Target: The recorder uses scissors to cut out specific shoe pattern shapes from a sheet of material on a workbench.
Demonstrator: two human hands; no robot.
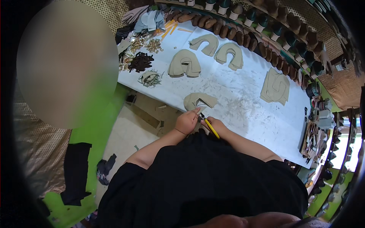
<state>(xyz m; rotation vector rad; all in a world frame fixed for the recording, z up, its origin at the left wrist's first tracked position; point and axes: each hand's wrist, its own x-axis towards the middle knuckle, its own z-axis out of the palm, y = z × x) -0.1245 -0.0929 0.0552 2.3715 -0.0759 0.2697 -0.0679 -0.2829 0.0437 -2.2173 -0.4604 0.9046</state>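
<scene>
Near the table's front edge, my left hand (187,122) pinches the edge of a beige curved shoe-upper piece (194,99), which lies on the white tabletop. My right hand (215,126) is closed around a slim yellow-handled tool (211,129) with a dark front end. That dark end points at the edge of the beige piece, close to my left fingertips. The tool's exact kind is too small to make out. Farther back lie stacks of similar beige U-shaped pieces (184,62), and a flatter stack of beige pieces (275,86) is at the right.
Brown shoe lasts (240,38) line the far edge of the white table (163,93). At the back left are dark strips (141,62), gold buckles (154,45) and beige scraps (151,78). Assorted tools (311,140) crowd the right edge. A large blurred patch hides the left.
</scene>
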